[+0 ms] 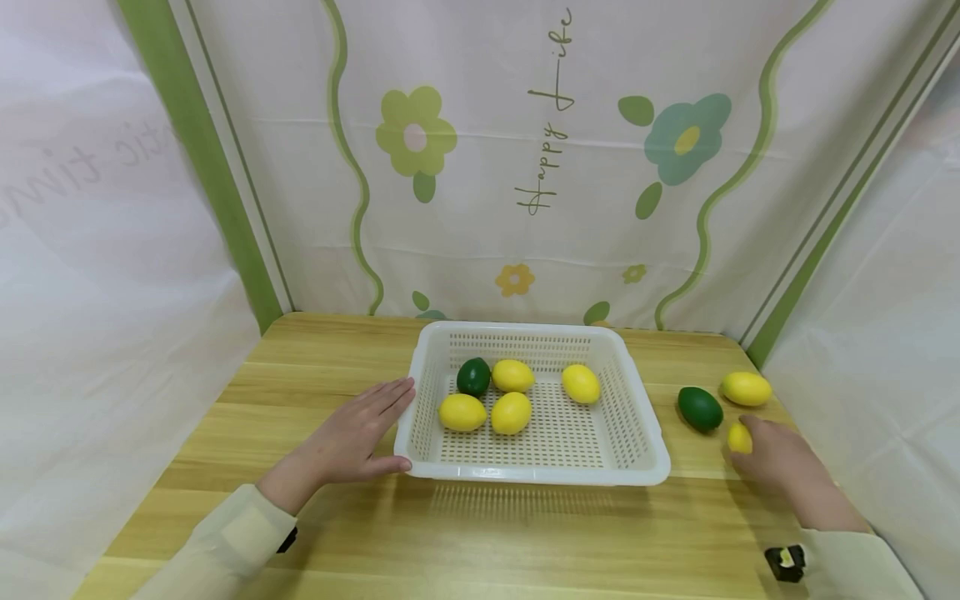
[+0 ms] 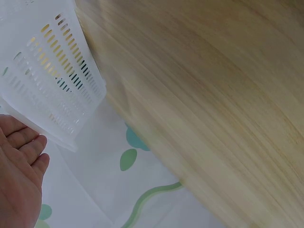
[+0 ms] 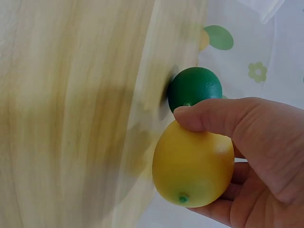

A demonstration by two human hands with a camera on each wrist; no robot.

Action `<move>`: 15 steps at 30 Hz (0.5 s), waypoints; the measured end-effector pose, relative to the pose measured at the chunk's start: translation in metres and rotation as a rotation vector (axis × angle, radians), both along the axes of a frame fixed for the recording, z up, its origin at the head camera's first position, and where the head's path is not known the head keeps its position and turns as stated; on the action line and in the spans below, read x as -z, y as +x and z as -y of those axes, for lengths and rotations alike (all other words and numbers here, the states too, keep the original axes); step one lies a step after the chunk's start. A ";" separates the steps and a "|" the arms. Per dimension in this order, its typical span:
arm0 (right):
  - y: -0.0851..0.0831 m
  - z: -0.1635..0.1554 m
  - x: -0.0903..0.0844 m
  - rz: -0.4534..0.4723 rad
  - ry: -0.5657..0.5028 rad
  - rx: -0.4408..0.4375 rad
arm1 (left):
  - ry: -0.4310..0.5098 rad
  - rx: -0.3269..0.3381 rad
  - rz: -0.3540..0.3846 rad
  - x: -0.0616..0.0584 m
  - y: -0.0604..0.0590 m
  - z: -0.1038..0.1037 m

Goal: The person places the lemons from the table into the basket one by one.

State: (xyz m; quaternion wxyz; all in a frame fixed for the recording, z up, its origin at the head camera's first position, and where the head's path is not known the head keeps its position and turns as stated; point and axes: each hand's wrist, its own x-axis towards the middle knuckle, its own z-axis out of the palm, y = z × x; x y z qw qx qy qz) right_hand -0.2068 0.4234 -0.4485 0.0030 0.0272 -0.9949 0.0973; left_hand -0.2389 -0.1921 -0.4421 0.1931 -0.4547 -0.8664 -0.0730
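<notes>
My right hand (image 1: 776,458) grips a yellow lemon (image 3: 192,166), thumb on one side and fingers curled round the other. Just beyond it on the table lie a dark green lemon-shaped fruit (image 1: 700,409) and another yellow lemon (image 1: 746,389). My left hand (image 1: 363,433) rests against the left rim of a white perforated basket (image 1: 532,475), its fingers nearly straight and thumb at the front corner. Inside the basket sit several yellow lemons (image 1: 512,413) and one dark green fruit (image 1: 473,377). In the left wrist view, the left fingertips (image 2: 40,140) are right at the basket's rim.
The wooden table (image 1: 337,533) carries the basket near its middle and the loose fruit at its right side. A white printed curtain (image 1: 465,225) hangs behind the table's back edge, with further white cloth (image 1: 885,317) at both sides.
</notes>
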 end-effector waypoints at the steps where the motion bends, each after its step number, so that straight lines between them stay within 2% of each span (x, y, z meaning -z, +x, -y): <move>1: 0.000 0.000 0.000 -0.007 0.001 -0.003 | -0.001 -0.001 0.000 0.000 0.000 0.000; 15: 0.001 0.009 -0.011 -0.160 0.018 -0.067 | -0.011 -0.008 0.003 0.000 0.000 0.000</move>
